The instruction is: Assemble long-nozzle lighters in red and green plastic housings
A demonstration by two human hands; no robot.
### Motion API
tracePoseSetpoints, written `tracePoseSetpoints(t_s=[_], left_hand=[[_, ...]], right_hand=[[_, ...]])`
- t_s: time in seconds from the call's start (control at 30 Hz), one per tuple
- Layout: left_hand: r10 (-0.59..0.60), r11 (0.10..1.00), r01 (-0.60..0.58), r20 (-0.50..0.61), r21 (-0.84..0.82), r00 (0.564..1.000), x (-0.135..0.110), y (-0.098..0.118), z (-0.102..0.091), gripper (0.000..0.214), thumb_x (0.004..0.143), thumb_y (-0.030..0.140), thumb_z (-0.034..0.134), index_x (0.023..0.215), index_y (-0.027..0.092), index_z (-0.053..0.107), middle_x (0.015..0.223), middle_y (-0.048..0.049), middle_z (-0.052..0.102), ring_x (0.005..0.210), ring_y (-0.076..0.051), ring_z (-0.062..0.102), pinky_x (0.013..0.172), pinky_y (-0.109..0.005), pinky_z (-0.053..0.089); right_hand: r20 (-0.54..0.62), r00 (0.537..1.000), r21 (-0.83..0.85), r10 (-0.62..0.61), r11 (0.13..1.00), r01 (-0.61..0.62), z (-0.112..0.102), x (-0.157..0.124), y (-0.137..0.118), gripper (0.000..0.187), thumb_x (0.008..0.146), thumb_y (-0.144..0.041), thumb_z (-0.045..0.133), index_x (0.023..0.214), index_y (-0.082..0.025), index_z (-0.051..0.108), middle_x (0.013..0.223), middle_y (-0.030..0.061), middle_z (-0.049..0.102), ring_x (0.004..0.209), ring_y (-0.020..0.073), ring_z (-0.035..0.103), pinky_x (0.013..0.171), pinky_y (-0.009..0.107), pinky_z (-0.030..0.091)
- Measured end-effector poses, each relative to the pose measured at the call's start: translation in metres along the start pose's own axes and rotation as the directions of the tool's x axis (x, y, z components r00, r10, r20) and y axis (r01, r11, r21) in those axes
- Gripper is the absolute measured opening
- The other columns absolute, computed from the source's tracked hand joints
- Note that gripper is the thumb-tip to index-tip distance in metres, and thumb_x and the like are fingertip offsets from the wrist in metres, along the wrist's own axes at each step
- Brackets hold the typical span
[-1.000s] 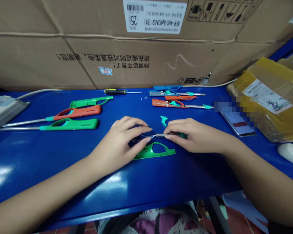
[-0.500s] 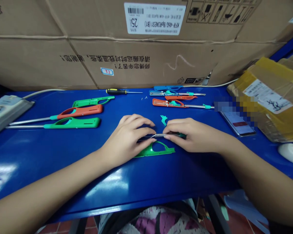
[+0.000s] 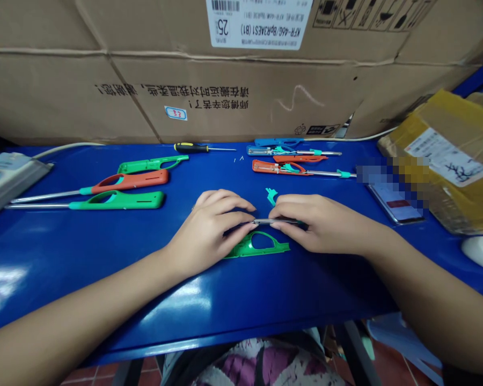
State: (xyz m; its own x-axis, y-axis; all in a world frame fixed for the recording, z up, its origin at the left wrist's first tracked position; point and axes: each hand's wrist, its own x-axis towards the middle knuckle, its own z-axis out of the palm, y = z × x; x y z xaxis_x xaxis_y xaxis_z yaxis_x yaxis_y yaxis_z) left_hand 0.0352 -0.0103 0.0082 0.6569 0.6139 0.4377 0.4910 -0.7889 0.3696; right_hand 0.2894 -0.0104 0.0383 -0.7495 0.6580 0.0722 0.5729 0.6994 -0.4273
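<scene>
Between my two hands is a thin metal lighter tube [image 3: 264, 221], held level just above the blue table. My left hand [image 3: 215, 225] pinches its left end between thumb and fingertips. On the tube's right part, the thumb and fingers of my right hand [image 3: 328, 222] are closed; the far end runs under that palm, mostly hidden. Below the tube lies a green lighter half-shell [image 3: 241, 247], partly covered by my left hand. A small teal trigger piece [image 3: 271, 195] rests on the table just behind my right fingertips.
Orange [image 3: 145, 178] and green [image 3: 145, 200] lighters lie left, near another green half-shell [image 3: 137, 165] and a screwdriver [image 3: 191, 148]. Opened blue [image 3: 260, 151] and orange [image 3: 262, 167] lighters lie behind. A phone [image 3: 398, 201] and taped parcel [image 3: 459, 198] stand right; a large carton [image 3: 209, 69] backs the table.
My left fingertips have closed onto the tube's left end, and the white wire that showed there is now hardly visible. The view has shifted slightly.
</scene>
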Motion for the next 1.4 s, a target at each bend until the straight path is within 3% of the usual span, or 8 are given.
tracePoseSetpoints(t_s=[0.6,0.93,1.4], left_hand=[[-0.044,0.996,0.045,0.010,-0.079,0.999,0.0008,0.0012,0.0019,0.013,0.099,0.024,0.062,0.099,0.021,0.074,0.113,-0.0033,0.075,0.109,-0.022,0.063,0.096,-0.040,0.041],[-0.133,0.972,0.137,0.034,-0.192,0.990,0.0037,0.0032,0.0012,0.016,0.098,0.024,0.060,0.094,0.020,0.076,0.113,-0.0046,0.074,0.109,-0.023,0.063,0.097,-0.043,0.044],[-0.194,0.942,0.209,0.082,-0.264,0.978,0.0051,0.0040,0.0014,0.021,0.098,0.025,0.059,0.089,0.020,0.077,0.113,-0.0054,0.074,0.109,-0.023,0.064,0.097,-0.045,0.046]], right_hand=[[-0.012,1.000,-0.063,-0.014,0.998,0.013,-0.0010,-0.0023,0.0006,0.016,0.101,-0.026,0.052,0.104,-0.019,0.065,0.095,0.0039,0.066,0.084,0.0165,0.061,0.073,0.028,0.044],[-0.016,1.000,-0.145,-0.011,0.989,0.009,-0.0001,-0.0018,-0.0037,0.023,0.103,-0.028,0.049,0.102,-0.015,0.068,0.090,0.0035,0.063,0.078,0.0158,0.059,0.068,0.029,0.040],[0.016,1.000,-0.108,-0.018,0.994,0.019,0.0019,-0.0020,-0.0040,0.029,0.105,-0.029,0.045,0.104,-0.015,0.070,0.090,0.0036,0.063,0.077,0.0151,0.058,0.069,0.028,0.041]])
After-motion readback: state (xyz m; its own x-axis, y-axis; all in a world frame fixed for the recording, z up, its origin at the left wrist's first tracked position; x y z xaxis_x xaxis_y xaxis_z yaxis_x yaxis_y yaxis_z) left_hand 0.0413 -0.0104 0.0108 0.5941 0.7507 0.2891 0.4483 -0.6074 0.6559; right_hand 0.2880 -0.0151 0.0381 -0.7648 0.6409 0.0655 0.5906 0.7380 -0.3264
